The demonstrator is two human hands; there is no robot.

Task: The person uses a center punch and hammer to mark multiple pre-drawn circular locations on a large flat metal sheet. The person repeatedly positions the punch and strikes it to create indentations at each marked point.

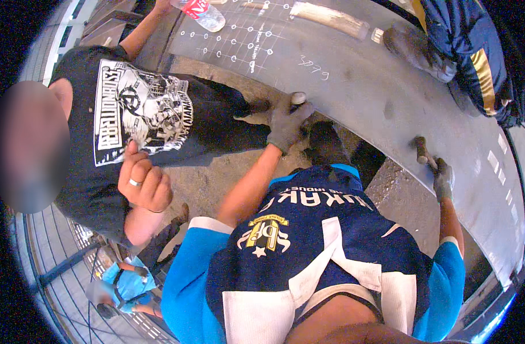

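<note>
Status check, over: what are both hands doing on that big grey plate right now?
Left hand gloved, grip shut on a short punch stood on the steel plate. Right hand gloved, grip shut on a hammer. A second person's bottle lies clear of both.

A plastic bottle [202, 12] lies on the chalk-marked plate — a black-shirted co-worker [130, 114] stands beside.

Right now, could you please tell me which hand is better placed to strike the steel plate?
Right. The gloved right hand grips the hammer over the steel plate; the left hand is steadying a small pin at its edge.
</note>
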